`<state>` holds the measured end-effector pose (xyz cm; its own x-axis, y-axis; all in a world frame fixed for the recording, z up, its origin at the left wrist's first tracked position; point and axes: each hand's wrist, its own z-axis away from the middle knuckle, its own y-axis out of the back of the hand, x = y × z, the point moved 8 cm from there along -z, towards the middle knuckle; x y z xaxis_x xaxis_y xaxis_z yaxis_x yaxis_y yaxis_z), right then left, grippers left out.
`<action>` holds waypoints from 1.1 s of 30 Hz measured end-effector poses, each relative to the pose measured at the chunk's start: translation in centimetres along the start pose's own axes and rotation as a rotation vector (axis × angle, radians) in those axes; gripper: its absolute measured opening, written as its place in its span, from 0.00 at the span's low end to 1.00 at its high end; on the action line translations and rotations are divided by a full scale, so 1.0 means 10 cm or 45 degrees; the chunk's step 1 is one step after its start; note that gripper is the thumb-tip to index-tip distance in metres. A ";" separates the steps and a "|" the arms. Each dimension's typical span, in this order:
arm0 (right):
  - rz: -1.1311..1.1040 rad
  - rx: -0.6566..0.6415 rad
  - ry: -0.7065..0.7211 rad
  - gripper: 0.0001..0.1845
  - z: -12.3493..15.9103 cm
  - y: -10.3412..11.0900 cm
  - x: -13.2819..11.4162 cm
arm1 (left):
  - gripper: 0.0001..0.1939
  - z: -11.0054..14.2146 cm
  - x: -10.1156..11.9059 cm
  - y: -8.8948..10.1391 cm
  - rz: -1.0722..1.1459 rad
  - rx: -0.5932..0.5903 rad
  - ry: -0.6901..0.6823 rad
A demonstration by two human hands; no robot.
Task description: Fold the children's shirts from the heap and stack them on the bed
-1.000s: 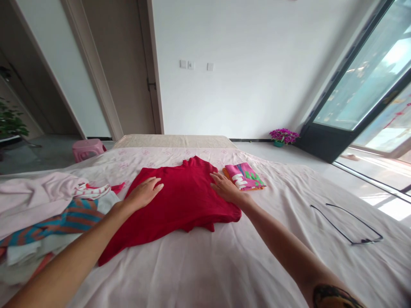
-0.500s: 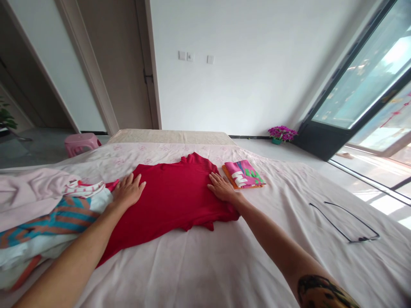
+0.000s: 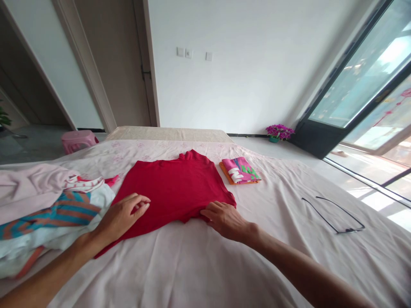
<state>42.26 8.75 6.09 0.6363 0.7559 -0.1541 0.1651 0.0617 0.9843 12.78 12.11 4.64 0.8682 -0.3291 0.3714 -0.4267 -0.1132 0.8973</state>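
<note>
A red shirt (image 3: 173, 184) with a short raised collar lies spread on the bed, its near edge slightly rumpled. My left hand (image 3: 123, 214) is over the shirt's left part, fingers loosely bent and a gap between thumb and forefinger; nothing shows in it. At the near right edge of the shirt, my right hand (image 3: 224, 219) has its fingers bent down and closed on the cloth. The fingertips are partly hidden. Just beyond the shirt's right side sits a folded pink garment (image 3: 242, 169) with white and green print, on top of a folded orange one (image 3: 226, 173).
Loose clothes, including a pink garment (image 3: 32, 188) and a blue-and-brown striped one (image 3: 64, 211), are heaped at the left. Eyeglasses (image 3: 345, 231) lie on the bedsheet (image 3: 282, 205) at the right. A pink stool (image 3: 78, 140) stands beyond the bed.
Both hands have come nearer to me from the shirt's far part. The right hand has gone from lying flat to closing at the near edge; the left has lifted and its fingers have bent.
</note>
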 end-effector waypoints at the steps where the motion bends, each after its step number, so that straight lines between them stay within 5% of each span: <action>1: 0.043 -0.005 -0.040 0.13 -0.02 -0.03 0.02 | 0.18 0.09 0.11 -0.02 0.006 -0.054 -0.030; 5: -0.157 -0.023 -0.121 0.11 -0.11 0.05 0.12 | 0.27 0.41 0.29 -0.12 -0.151 -0.151 -0.134; 10: -1.222 -0.470 -0.286 0.07 -0.09 0.05 0.27 | 0.33 0.61 0.02 -0.16 -0.286 -0.118 -0.092; 12: -1.428 -0.520 -0.383 0.07 -0.10 -0.02 0.39 | 0.33 0.63 -0.10 -0.16 -0.314 -0.123 -0.083; 17: -1.161 -0.605 -0.355 0.11 -0.04 -0.23 0.47 | 0.30 0.71 -0.26 -0.09 -0.378 -0.077 -0.093; 22: -0.679 -0.493 -0.047 0.49 0.18 -0.08 0.13 | 0.30 0.83 -0.37 0.02 -0.400 0.032 -0.119; 27: -0.466 -0.184 0.027 0.39 0.27 0.08 -0.12 | 0.14 0.84 -0.51 0.04 -0.274 0.073 -0.075; 33: -0.820 -0.423 0.013 0.30 0.06 0.10 0.00 | 0.14 0.58 -0.89 0.09 0.021 -0.016 0.201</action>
<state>42.86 8.47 7.07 0.4827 0.5084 -0.7131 0.2662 0.6905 0.6725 3.22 9.50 0.74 0.8904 -0.1792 0.4184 -0.4392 -0.0969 0.8931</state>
